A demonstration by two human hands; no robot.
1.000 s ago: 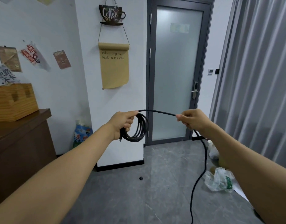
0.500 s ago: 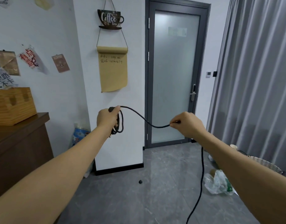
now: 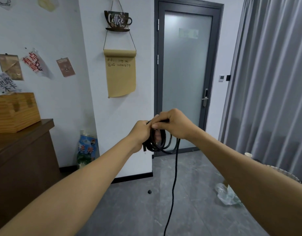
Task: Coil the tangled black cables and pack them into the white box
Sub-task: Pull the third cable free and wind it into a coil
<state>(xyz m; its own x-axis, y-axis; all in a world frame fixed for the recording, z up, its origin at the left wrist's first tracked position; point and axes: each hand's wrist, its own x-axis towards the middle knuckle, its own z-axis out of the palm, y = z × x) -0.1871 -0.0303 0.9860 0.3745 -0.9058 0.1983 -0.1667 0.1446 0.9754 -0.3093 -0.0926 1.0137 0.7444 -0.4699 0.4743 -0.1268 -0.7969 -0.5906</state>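
Step in hand: coiling, mid-loop. Left hand (image 3: 141, 133) is clenched around the coil (image 3: 158, 143) of black cable (image 3: 174, 176), held in the air at chest height in front of the door (image 3: 186, 79). Right hand (image 3: 174, 124) touches the left at the top of the coil, fingers pinched on the strand it is laying onto the bundle. A connector end (image 3: 144, 149) sticks out below the left fist.

The loose tail drops from the coil's right side to the floor (image 3: 138, 210) and runs off the bottom edge; how much remains, cannot tell.

Next, my read: left thumb traps the new loop, right hand slides down the tail for another arm's length, matching loop size so it packs flat.

Containers: white box not in view. Wooden crate (image 3: 13, 113) sits on the counter (image 3: 24, 142) at its back edge; contents not visible. Only 1 cable visible.
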